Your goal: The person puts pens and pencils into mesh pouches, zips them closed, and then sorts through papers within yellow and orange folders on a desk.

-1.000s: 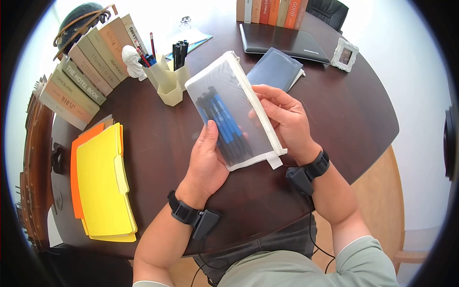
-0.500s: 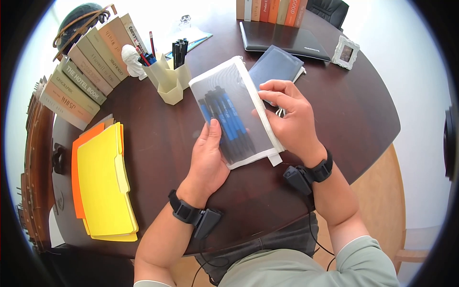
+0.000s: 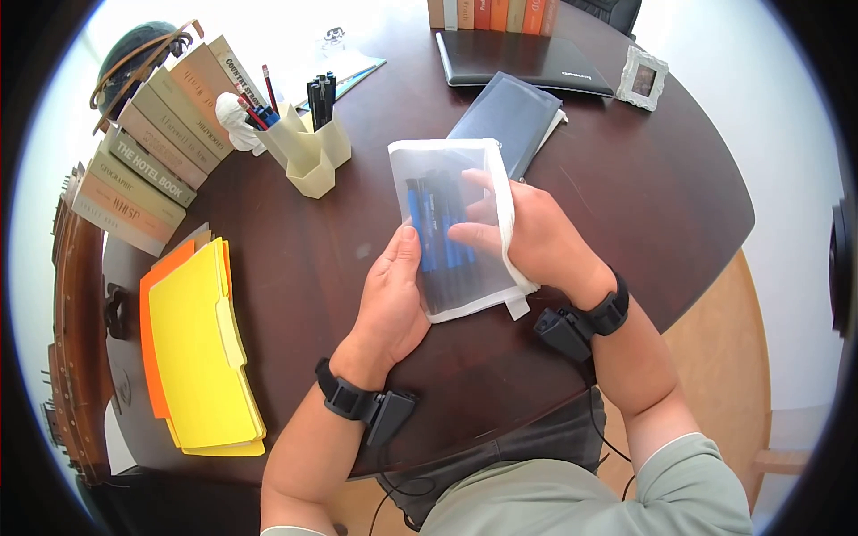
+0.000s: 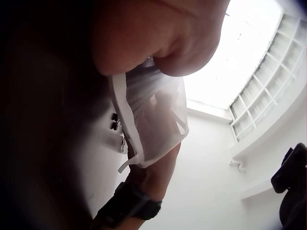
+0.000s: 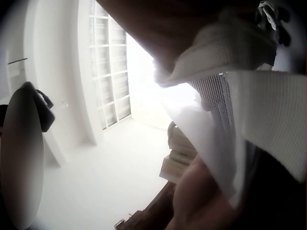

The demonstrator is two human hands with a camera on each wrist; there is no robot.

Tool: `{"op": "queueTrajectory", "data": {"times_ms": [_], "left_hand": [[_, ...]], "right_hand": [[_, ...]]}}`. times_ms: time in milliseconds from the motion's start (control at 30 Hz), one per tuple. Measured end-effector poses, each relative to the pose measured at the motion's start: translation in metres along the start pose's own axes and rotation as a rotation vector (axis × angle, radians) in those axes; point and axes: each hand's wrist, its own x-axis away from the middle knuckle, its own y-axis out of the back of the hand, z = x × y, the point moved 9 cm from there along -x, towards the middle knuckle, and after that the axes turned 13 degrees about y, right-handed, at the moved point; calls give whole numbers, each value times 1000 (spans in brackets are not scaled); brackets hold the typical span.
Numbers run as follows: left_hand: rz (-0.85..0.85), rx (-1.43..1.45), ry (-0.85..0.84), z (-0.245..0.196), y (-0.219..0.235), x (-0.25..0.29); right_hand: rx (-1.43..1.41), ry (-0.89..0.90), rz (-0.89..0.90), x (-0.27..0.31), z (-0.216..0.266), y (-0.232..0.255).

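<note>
A white-edged mesh zipper pouch (image 3: 451, 161) is held up over the table, with several blue-and-black pens (image 3: 435, 228) showing through its mesh. My left hand (image 3: 384, 295) grips the pouch's left side, thumb on the front near the pens. Through the unzipped right edge my right hand (image 3: 545, 237) reaches into the pouch. Its thumb and fingers show through the mesh, spread apart and close to the pens' right side. In the left wrist view the pouch (image 4: 158, 143) hangs between both hands. Its white edging (image 5: 273, 115) fills much of the right wrist view.
Dark blue pouches (image 3: 509, 116) lie behind, near a closed laptop (image 3: 527, 62) and a picture frame (image 3: 643, 80). A pen holder (image 3: 308, 156) stands back left beside a row of books (image 3: 161, 143). Yellow folders (image 3: 201, 348) lie at the left.
My right hand has gone from the pouch's zipper edge into its opening, fingers now spread inside. The pouch stands more upright and its opening gapes. My left hand keeps its grip.
</note>
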Motion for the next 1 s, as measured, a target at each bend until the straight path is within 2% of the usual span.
{"op": "queueTrajectory", "data": {"times_ms": [300,400,500,600,800,900,1000], "left_hand": [[26,-23,-1,1,-1,-2],[33,-14,-2,0,-2,-2],[47,-7,-2,1,-2,-2],[37,-26,-17,2,0,-4],[18,-58,-51,2,4,-6],[23,-64,-58,2,4,-6],[28,-71,-65,2,4,-6]], "right_hand": [[-298,-110,-42,5,-18,-22],[-474,-127,-149,9,-21,-26],[-546,-335,-32,6,-4,-21],[-608,-421,-2,11,-9,-29],[-519,-469,39,14,-22,-39],[-552,-428,38,12,-19,-40],[-488,-469,14,18,-35,-47]]}}
